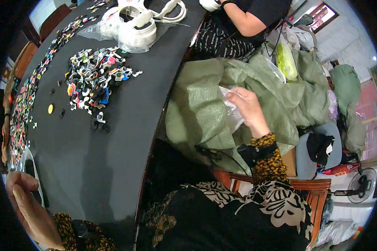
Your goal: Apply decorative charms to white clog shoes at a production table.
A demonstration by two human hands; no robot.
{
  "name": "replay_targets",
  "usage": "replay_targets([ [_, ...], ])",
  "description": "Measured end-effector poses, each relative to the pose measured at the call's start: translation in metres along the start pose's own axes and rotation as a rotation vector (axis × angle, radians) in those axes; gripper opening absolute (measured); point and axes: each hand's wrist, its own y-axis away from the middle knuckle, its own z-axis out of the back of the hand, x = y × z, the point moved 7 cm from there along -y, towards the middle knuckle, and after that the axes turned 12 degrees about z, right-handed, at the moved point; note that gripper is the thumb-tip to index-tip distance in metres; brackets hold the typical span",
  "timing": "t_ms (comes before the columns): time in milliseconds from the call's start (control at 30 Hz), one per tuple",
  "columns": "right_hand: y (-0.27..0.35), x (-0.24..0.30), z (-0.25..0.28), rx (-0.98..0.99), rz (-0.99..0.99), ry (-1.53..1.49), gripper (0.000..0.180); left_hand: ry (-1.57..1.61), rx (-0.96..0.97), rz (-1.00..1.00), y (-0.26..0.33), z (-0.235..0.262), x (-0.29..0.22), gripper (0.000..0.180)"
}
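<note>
The thin, clear plastic bag (234, 120) lies between 2 and 3 o'clock, close to centre, over a large olive-green woven sack (194, 98); its lower part shows pale, and any contents are hard to make out. The right hand (249, 109) pinches its upper part, thumb on top, the other fingers largely hidden. At 8 o'clock the left hand (34, 209) is partly lost in the dark rim, fingers curled together beside a loop of clear plastic (28, 158); whether they grip it I cannot tell. On the black bench (121, 167), a heap of small multicoloured pieces (94, 79) sits at 10 o'clock, too jumbled to sort by eye. At 11 o'clock, an open clear bag (145, 47) partly wraps white coils (140, 33), cut off above. The sack's contents are hidden.
</note>
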Motion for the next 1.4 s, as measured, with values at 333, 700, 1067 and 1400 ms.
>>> replay_targets([
  [333,-0.016,0.132,0.084,-0.26,0.336,-0.035,0.012,0.137,0.015,-0.119,0.015,-0.007,-0.02,0.026],
  [700,-0.055,0.306,0.132,-0.689,0.762,0.01,0.027,0.289,-0.021,-0.168,0.032,-0.005,-0.049,0.028],
  [1067,-0.072,0.473,-0.032,-0.023,0.897,-0.211,0.039,0.162,0.288,-0.603,0.084,-0.076,-0.107,0.071],
  [1400,-0.082,0.49,-0.251,0.374,0.785,-1.02,0.022,-0.256,-0.358,-0.444,0.051,-0.011,-0.083,0.117],
])
